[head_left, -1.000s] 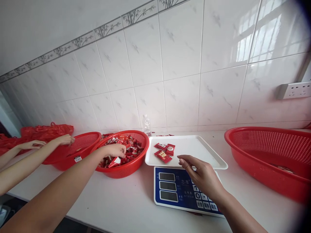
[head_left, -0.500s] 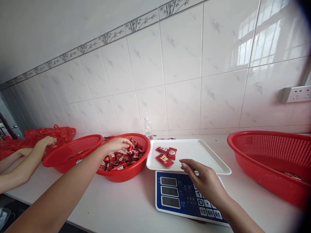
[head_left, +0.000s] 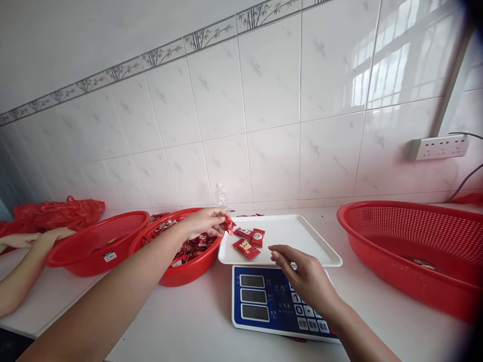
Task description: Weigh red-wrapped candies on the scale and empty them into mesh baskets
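Observation:
My left hand (head_left: 206,222) pinches a red-wrapped candy (head_left: 229,224) at the left edge of the white tray (head_left: 302,241). Below that hand is a red basket (head_left: 192,269) filled with red-wrapped candies (head_left: 188,249). Three small red packets lie together on the tray's left part, one with yellow print (head_left: 246,248) and one with a round white mark (head_left: 257,237). My right hand (head_left: 302,266) hovers over the front of the tray and the keypad of the blue digital scale (head_left: 251,314). Its fingers are curled closed, with nothing visible between the fingertips.
Another red basket (head_left: 377,251) stands at the right, with a few items at its bottom. To the left are a further red basket (head_left: 86,264), red plastic bags (head_left: 68,215) and another person's arms (head_left: 28,276). A clear bottle (head_left: 221,196) and a wall socket (head_left: 439,147) are behind.
My left hand has moved right, from above the candy-filled basket to the tray's edge, carrying the candy. My right hand keeps its place by the tray. The view has shifted slightly right.

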The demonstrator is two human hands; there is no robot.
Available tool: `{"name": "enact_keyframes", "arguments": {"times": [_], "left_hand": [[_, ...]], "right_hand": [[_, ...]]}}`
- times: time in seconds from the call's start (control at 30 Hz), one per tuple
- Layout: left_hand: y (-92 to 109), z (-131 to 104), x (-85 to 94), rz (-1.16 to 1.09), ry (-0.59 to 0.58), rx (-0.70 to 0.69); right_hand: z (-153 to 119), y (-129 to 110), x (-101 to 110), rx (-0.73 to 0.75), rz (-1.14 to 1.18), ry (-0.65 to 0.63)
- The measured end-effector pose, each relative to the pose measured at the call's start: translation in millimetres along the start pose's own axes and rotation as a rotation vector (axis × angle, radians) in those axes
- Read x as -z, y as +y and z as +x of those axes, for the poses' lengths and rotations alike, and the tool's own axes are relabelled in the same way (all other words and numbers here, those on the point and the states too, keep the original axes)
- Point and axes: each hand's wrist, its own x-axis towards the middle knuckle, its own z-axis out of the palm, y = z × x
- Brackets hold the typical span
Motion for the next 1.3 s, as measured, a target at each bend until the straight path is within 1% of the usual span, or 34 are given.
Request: {"name": "enact_keyframes", "arguments": {"times": [0.07, 0.17, 0.27, 0.3, 0.37, 0.43, 0.5, 0.63, 0.7, 0.73, 0.77, 0.83, 0.9, 1.0, 1.1, 1.23, 1.3], "left_hand": [[-1, 8, -12.2, 0.054, 0.007, 0.013], [-6, 18, -23.3, 0.180, 0.062, 0.009], [-12, 23, -28.2, 0.453, 0.099, -0.061], [-15, 23, -29.6, 0.541, 0.097, -0.081], [-21, 22, -32.9, 0.650, 0.047, -0.086], [-27, 23, -37.4, 0.654, -0.016, -0.072], [-32, 26, -42.5, 0.660, -0.015, -0.099], [-40, 34, -52.5, 0.765, 0.132, -0.251], [-42, 37, -57.5, 0.820, 0.155, -0.313], [-43, 37, -60.1, 0.841, 0.133, -0.320], [-44, 37, -62.7, 0.858, 0.088, -0.308], [-45, 37, -67.4, 0.882, -0.013, -0.244], [-45, 38, -70.8, 0.883, -0.067, -0.183], [-45, 45, -73.2, 0.846, -0.042, -0.158], [-45, 54, -75.2, 0.813, 0.013, -0.193], [-47, 63, -80.3, 0.795, -0.041, -0.281], [-47, 62, -81.6, 0.704, -0.013, -0.310]], "right_hand": [[0, 0, 0, 0.009, -0.007, 0.001], [0, 0, 1, 0.019, -0.010, 0.001], [0, 1, 1, 0.027, -0.006, -0.003], [0, 2, 1, 0.030, -0.005, -0.004], [0, 2, 0, 0.034, -0.001, -0.007], [0, 2, -1, 0.032, 0.003, -0.004], [0, 2, -1, 0.028, 0.005, -0.004], [0, 3, -1, 0.017, 0.013, -0.008], [0, 3, -1, 0.015, 0.013, -0.004], [0, 3, 0, 0.015, 0.012, -0.004], [0, 2, 0, 0.015, 0.013, -0.004], [1, 1, 1, 0.016, 0.018, -0.007], [1, 0, 2, 0.017, 0.024, -0.007], [1, -1, 2, 0.014, 0.023, -0.001], [1, -1, 3, 0.013, 0.015, 0.004], [1, -1, 3, 0.009, 0.018, -0.008], [1, 0, 3, 0.006, 0.016, -0.005]]}}
